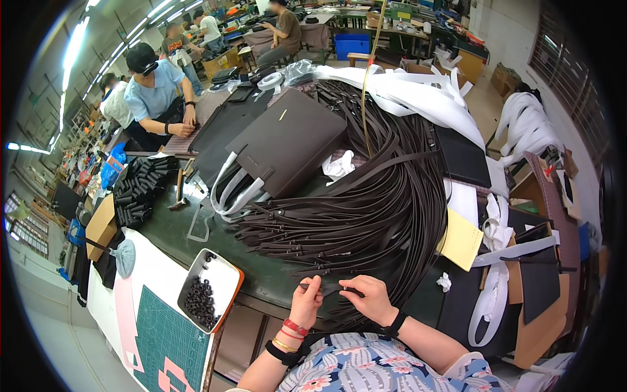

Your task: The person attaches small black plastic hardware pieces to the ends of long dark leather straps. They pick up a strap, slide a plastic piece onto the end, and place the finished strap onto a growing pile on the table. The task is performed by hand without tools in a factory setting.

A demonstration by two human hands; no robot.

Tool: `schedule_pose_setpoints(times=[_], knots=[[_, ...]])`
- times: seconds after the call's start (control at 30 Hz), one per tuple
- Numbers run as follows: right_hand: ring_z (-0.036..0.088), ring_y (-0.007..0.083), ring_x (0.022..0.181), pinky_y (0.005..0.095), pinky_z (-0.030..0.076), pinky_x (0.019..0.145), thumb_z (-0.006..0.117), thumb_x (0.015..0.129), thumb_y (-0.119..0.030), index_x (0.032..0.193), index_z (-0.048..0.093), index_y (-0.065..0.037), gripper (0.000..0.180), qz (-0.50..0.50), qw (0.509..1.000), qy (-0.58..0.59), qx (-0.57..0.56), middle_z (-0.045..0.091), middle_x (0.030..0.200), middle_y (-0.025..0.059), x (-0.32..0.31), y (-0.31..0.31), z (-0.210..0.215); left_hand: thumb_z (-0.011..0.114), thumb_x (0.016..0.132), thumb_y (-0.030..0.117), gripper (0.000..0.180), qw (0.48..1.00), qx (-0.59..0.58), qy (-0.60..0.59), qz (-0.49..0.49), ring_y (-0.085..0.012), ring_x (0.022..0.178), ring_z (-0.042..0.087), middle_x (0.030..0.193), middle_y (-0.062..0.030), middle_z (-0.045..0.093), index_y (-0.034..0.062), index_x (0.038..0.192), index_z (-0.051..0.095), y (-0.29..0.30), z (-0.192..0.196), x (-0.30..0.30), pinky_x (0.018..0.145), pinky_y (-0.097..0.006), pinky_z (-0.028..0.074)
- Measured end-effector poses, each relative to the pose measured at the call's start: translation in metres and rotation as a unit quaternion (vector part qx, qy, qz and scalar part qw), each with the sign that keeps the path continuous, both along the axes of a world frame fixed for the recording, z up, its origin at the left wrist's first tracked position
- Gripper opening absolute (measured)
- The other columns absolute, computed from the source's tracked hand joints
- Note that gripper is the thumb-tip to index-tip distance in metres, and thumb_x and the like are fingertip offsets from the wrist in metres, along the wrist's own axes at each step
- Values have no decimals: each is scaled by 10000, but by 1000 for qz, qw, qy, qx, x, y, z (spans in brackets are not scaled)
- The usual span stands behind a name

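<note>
1. One long green bench point(253, 269) carries nearly everything around the hands, running out from them toward 10 and 2 o'clock.
2. A great bundle of dark brown straps point(392, 215) sweeps over it, fanning from 11 to 1 o'clock of the hands, its near strands just beyond the fingertips; small metal fittings glint among them.
3. The dark brown bag point(287, 144) lies at 11 o'clock, beyond the straps' loose ends, its handles wrapped in pale material and pointing toward 8 o'clock.
4. A green cutting mat point(171, 326) lies between 8 and 9 o'clock on a white surface, pink pieces on and beside it.
5. The white tray point(228, 284) with an orange outer side sits at 9 o'clock, holding many small black pieces point(201, 304).
6. A yellow pad point(461, 240) lies at 2 o'clock, beside the straps.
7. The person's left hand point(304, 306) has a narrow grip, thumb and fingers pinching a strip.
8. The right hand point(372, 300), just beside it at 3 o'clock, also keeps a narrow grip; whether anything is held there cannot be told.
9. The dark strip point(304, 285) is at the left fingertips, mostly hidden.
</note>
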State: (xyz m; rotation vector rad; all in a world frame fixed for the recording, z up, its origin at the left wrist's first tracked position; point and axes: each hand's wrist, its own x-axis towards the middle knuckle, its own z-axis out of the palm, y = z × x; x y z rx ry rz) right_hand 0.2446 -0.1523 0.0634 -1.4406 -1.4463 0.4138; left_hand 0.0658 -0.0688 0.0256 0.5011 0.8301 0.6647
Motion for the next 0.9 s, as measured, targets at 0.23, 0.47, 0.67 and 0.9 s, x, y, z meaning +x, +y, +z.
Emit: schedule_pose_setpoints(times=[0.23,0.47,0.67,0.9], knots=[[616,214,641,296,486,566,771,760,-79,969,708,-36,223,12,999,21,-22,661,778,83,-2,-2,0,631,956,157,168,996,33,-60,51,-73,718,565,900,-5,624,56,1089,642,-2,18,12,664,-190,473],[603,195,616,286,476,551,767,778,-92,993,709,-45,228,26,999,39,-27,662,791,79,8,-7,0,626,942,90,192,995,94,-19,19,-119,860,636,958,-46,655,5,1114,640,17,2,-18,784,-227,539],[617,178,635,267,476,541,768,786,-99,1002,711,-46,229,16,994,92,-50,665,793,74,7,-11,5,634,925,52,230,989,130,-67,13,-118,886,638,996,-53,660,-13,1146,632,8,23,-9,772,-243,553],[611,178,602,266,473,534,768,784,-102,998,712,-47,228,28,998,42,-45,677,804,76,7,-11,8,641,929,79,182,986,166,12,30,-82,740,593,909,-22,653,-23,1078,665,14,4,-14,737,-232,533]])
